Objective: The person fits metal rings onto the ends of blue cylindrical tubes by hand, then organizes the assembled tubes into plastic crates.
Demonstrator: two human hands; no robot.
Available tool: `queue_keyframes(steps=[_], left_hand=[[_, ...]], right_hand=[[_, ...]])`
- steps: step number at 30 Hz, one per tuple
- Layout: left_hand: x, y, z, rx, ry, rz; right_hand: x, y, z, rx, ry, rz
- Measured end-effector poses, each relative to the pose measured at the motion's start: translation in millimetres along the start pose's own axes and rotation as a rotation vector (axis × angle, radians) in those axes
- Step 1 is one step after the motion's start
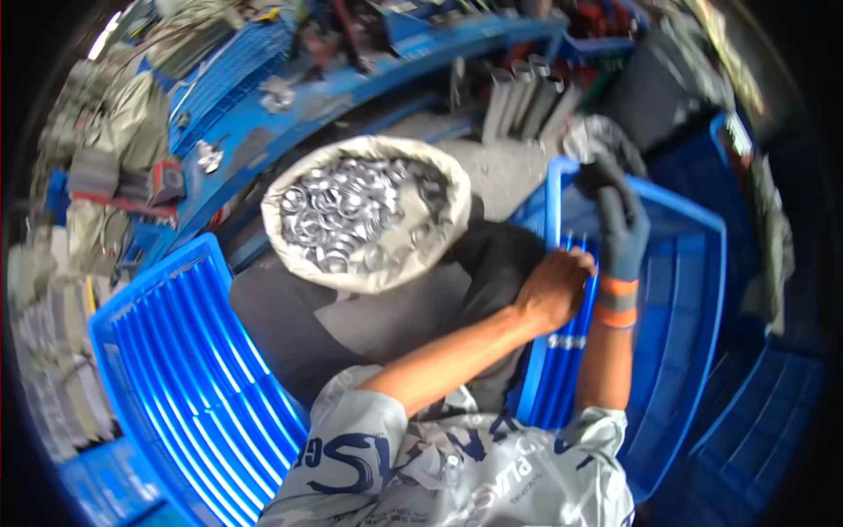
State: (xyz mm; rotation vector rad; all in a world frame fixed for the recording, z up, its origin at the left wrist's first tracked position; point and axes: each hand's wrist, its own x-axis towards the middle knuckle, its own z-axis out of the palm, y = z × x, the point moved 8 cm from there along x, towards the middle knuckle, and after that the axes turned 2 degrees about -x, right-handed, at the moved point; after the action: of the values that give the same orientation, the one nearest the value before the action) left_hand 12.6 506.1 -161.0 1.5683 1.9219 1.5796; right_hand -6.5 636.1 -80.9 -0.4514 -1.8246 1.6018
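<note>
My left hand point(556, 290), bare, reaches across to the blue bin point(722, 263) on my right. Its fingers are curled closed over slim blue tubes point(555, 382), whose far ends poke out just beyond the knuckles. Silvery bands show on these tubes. Beside it my right hand point(622, 227), in a grey glove with an orange-striped cuff, is raised over the same bin. Its dark fingertips point away from me near the far rim; blur hides whether they grip anything. A pale cloth-rimmed container point(373, 283) full of metal rings point(338, 211) stands between my legs.
At my left, another blue bin point(104, 325) holds a row of long shiny blue tubes point(198, 378). A blue bench point(325, 95) with clutter runs across the far side. Grey cylinders point(525, 107) stand beyond the right bin. Stacked grey pieces point(57, 351) lie far left.
</note>
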Motion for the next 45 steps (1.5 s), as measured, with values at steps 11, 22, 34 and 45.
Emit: queue_keyframes(steps=[11, 22, 34, 45], left_hand=[[-313.8, 22.2, -388.9, 0.266, 0.82, -0.404], [-776.2, 211.9, -821.3, 1.61, 1.257, -1.203], [-808.7, 196.6, -928.5, 1.21, 1.02, -1.894], [-669.8, 180.8, -837.2, 1.576, 0.969, -1.189]], right_hand=[[-77.7, 143.5, 350.2, -0.897, -0.861, -0.456], [-137.8, 188.7, 429.7, -1.216, -0.789, -0.162], [-123.2, 185.7, 434.5, -1.23, -0.703, -0.049], [-118.3, 188.7, 399.2, -1.016, -0.663, -0.082]])
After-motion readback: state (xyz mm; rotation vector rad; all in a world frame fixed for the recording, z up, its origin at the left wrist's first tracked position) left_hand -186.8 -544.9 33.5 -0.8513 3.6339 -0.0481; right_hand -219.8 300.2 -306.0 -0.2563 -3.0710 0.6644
